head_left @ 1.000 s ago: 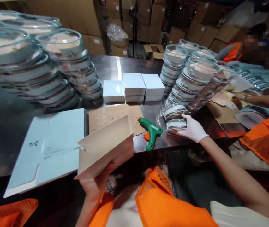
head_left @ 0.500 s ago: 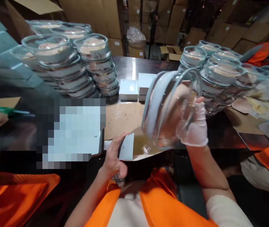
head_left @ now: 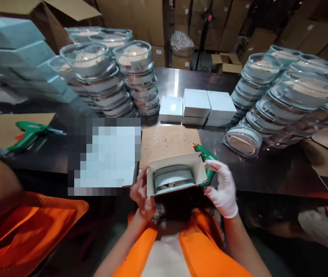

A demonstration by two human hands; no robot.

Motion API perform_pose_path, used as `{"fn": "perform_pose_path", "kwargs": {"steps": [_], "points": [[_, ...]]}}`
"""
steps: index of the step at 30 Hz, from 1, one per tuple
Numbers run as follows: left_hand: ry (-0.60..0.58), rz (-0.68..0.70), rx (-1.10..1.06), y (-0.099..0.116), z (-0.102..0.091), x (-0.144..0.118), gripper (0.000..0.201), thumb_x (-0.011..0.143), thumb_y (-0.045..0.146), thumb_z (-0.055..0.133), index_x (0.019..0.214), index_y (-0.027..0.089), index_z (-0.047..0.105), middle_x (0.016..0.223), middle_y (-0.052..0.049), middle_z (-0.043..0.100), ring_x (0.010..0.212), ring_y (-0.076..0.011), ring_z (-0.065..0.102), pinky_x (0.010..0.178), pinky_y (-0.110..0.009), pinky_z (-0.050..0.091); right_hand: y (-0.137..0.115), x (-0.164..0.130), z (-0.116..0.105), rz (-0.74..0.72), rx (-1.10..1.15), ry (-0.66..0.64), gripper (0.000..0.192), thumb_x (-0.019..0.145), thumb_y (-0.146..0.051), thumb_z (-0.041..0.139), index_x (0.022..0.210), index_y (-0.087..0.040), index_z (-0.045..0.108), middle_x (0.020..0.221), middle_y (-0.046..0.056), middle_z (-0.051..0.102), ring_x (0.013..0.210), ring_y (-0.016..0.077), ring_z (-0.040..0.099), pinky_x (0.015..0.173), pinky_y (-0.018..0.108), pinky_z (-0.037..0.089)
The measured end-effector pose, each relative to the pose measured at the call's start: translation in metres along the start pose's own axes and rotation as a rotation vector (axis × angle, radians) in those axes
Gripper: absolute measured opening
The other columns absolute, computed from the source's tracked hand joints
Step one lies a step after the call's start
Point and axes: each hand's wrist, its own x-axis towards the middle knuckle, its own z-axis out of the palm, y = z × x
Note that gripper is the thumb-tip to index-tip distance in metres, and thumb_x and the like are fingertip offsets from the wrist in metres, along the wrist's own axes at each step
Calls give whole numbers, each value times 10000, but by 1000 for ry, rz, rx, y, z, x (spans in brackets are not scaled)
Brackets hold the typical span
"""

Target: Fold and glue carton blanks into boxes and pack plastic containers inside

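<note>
Piled cardboard cartons [head_left: 132, 23] fill the dim background behind a dark metal counter [head_left: 270, 169], where a worker in an orange vest handles an open white box [head_left: 201, 171] at the front edge. Its long axis runs from left to right, the right end angled slightly toward the back edge, its open mouth facing up toward the wearer. Inside, a glass dish [head_left: 174, 179] stands on edge, lying lengthwise along the box; its lower part is lost in shadow and behind the near wall. Whether the box's base touches the counter cannot be told.

A green glue gun [head_left: 207, 154] on the counter is partly covered by the box and the right hand. Flat white card [head_left: 109, 154] to the left is blurred into blocks, and dish stacks [head_left: 293, 100] near the counter's right end are cut off by the frame.

Bare and palm inward, the left hand [head_left: 143, 194] grips the box's left end, thumb low and fingers along the side. Gloved in white, the right hand [head_left: 223, 188] curves around the opposite end, thumb and fingers wide apart; contact with the card wall is unclear. Both forearms reach up from the bottom of the view.
</note>
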Motion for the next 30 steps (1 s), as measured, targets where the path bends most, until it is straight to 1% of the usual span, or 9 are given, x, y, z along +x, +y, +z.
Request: {"fn": "perform_pose_path", "kwargs": {"steps": [3, 5, 9, 12, 16, 20, 23, 26, 30], "points": [[-12, 123, -12, 1, -9, 6, 626, 887, 833, 546, 946, 252, 770, 1168, -130, 749, 1244, -357, 685, 1090, -551, 538, 2, 11, 19, 35, 137, -333, 952, 652, -932, 756, 1322, -258, 713, 1616, 145, 494, 1539, 396, 461, 1257, 523, 433], [-28, 161, 11, 5, -10, 9, 600, 852, 821, 636, 853, 234, 760, 909, -104, 740, 1111, -353, 719, 1073, -555, 540, -3, 18, 32, 127, 218, -367, 877, 693, -969, 679, 1163, -233, 764, 1580, 132, 544, 1515, 381, 492, 1242, 470, 455], [110, 78, -95, 16, 1, 12, 576, 802, 709, 798, 1143, 278, 625, 1089, -75, 733, 934, -240, 737, 863, -400, 606, -17, 20, 65, 297, 259, 65, 468, 948, -588, 688, 1272, -253, 645, 1427, 127, 652, 1324, 292, 635, 1186, 453, 498], [174, 129, -85, 16, 5, 14, 592, 796, 679, 832, 1179, 299, 589, 1145, -58, 722, 998, -221, 736, 893, -372, 600, -21, 18, 77, 275, 302, 245, 595, 892, -355, 716, 1430, -290, 472, 1543, 138, 558, 1403, 267, 580, 1157, 452, 511], [83, 300, 103, 7, -5, 19, 469, 850, 703, 779, 943, 244, 767, 876, -41, 726, 1169, -284, 710, 1061, -403, 535, -9, 14, 42, 353, 181, 123, 468, 955, -508, 634, 1341, -255, 553, 1411, 152, 674, 1247, 268, 683, 1081, 428, 548], [78, 375, 116, -2, -8, 18, 628, 811, 825, 710, 971, 225, 802, 997, -78, 738, 1131, -284, 718, 994, -383, 557, 12, 6, -9, 728, -553, -6, 525, 1000, -683, 439, 928, -226, 687, 999, 156, 763, 994, 353, 739, 932, 498, 551], [60, 444, 100, -7, -4, 16, 647, 755, 825, 771, 1007, 230, 773, 956, -58, 685, 1208, -303, 692, 1078, -416, 524, 29, 6, -16, 980, -793, -247, 509, 936, -685, 570, 1047, -206, 701, 1026, 198, 778, 996, 406, 755, 873, 504, 545], [66, 443, 111, -7, -1, 16, 489, 798, 659, 847, 1019, 239, 728, 921, -28, 641, 1244, -295, 676, 1123, -431, 493, 46, 12, -7, 1031, -591, -159, 413, 752, -468, 807, 1014, -174, 686, 905, 175, 774, 907, 360, 760, 807, 423, 550], [133, 312, 121, 11, -5, 16, 428, 795, 587, 868, 994, 238, 721, 915, -21, 656, 1197, -282, 685, 1105, -429, 511, 61, 12, 1, 1011, -71, 112, 271, 667, -339, 729, 873, -178, 660, 727, 75, 720, 639, 223, 680, 646, 331, 541]]}}
